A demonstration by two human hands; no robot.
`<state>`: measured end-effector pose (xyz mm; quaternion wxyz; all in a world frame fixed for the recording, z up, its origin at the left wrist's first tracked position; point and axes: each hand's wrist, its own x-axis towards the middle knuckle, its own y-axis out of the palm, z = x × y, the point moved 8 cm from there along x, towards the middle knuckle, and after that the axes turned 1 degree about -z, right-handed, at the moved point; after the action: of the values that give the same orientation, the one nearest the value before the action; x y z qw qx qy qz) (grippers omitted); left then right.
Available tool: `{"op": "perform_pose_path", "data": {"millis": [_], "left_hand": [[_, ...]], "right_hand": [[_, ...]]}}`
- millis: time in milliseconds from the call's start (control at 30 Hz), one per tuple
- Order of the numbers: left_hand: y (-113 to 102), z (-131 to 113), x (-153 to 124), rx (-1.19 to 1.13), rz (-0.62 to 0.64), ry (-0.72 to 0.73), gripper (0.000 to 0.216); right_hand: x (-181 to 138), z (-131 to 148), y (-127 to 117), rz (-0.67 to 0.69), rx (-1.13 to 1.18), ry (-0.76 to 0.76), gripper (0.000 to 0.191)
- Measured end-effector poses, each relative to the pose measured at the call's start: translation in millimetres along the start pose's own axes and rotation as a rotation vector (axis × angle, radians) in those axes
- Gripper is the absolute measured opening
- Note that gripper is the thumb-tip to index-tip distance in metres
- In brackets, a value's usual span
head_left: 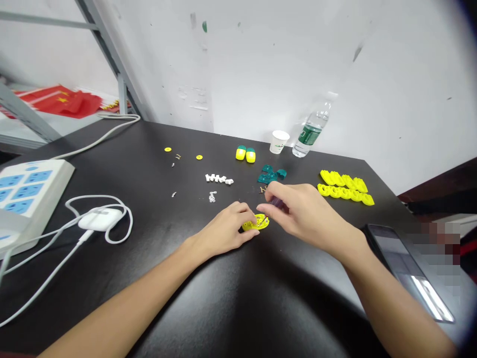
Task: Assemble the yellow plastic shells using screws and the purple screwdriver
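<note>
— Left hand [223, 229] on what?
— Its fingertips are curled against the edge of a yellow perforated disc [255, 223], which sits just right of that hand, over the black counter [156, 278].
— And the right hand [301, 214]?
— Fingers drawn into a narrow pinch just above the disc, around a small dark item [278, 201] (too blurred to name).
— What's closest beyond them?
— Brass screws [263, 189] just far of the disc, then teal plastic pieces [270, 175]. White plastic parts [219, 179] lie to the left.
— Toward the far edge?
— Two yellow-and-teal capsules [245, 154], a paper cup [278, 141] and a water bottle [312, 132].
— Off to the sides?
— Right: two rows of yellow scalloped pieces [345, 188] and, nearer, a phone [406, 268]. Left: a power strip [30, 199] and a white charger [100, 219] with its cable.
</note>
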<state>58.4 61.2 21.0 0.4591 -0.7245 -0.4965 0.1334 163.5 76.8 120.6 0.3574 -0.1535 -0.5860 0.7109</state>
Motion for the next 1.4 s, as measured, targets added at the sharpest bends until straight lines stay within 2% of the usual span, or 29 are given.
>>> {"op": "perform_pose_path", "data": {"millis": [67, 167, 300, 400, 467, 500, 600, 733, 833, 933, 1067, 1167, 1300, 1400], "left_hand": [[0.1, 0.0, 0.1, -0.007, 0.005, -0.003, 0.016], [0.2, -0.4, 0.1, -0.011, 0.010, 0.002, 0.016], [0.3, -0.7, -0.2, -0.011, 0.000, 0.015, 0.016], [1.0, -0.2, -0.2, 0.005, 0.000, 0.013, 0.016], [1.5, 0.2, -0.2, 0.013, 0.005, 0.008, 0.017], [1.6, 0.4, -0.2, 0.014, 0.007, 0.005, 0.017], [1.8, 0.6, -0.2, 0.002, 0.011, 0.008, 0.018], [1.6, 0.5, -0.1, -0.004, 0.004, 0.016, 0.017], [1.5, 0.2, 0.3, 0.011, 0.008, 0.011, 0.017], [0.8, -0.3, 0.5, 0.025, 0.010, 0.003, 0.017], [0.6, -1.0, 0.0, -0.001, 0.017, 0.010, 0.017], [0.9, -0.5, -0.3, -0.009, 0.014, 0.012, 0.017], [0.9, -0.2, -0.2, 0.003, 0.012, 0.008, 0.018], [0.8, -0.3, 0.0, 0.000, 0.017, 0.004, 0.018]], "right_hand": [[0.5, 1.0, -0.6, -0.013, -0.011, -0.005, 0.019], [-1.6, 1.2, -1.7, -0.008, 0.066, -0.028, 0.010], [-4.1, 1.0, -1.8, 0.026, 0.146, -0.064, 0.025], [-2.8, 2.3, -1.2, 0.018, 0.054, -0.071, 0.011], [-1.8, 3.9, 0.3, 0.022, -0.008, -0.067, 0.017], [-1.7, 4.8, 0.5, 0.022, -0.017, -0.067, 0.019], [-3.5, 7.0, -0.2, 0.030, 0.062, -0.082, 0.005], [-5.3, 5.0, 2.8, 0.102, 0.164, -0.090, 0.016], [-3.0, 2.3, 1.3, 0.069, 0.070, -0.077, 0.002], [-1.8, 1.9, 0.2, 0.044, -0.021, -0.057, 0.021], [-5.4, 4.2, 0.2, 0.063, 0.075, -0.071, 0.004], [-6.8, 6.2, 1.5, 0.080, 0.156, -0.118, 0.019], [-3.2, 5.6, 2.5, 0.057, 0.052, -0.123, 0.005], [-2.3, 7.5, 2.3, 0.059, -0.023, -0.111, 0.016]]}}
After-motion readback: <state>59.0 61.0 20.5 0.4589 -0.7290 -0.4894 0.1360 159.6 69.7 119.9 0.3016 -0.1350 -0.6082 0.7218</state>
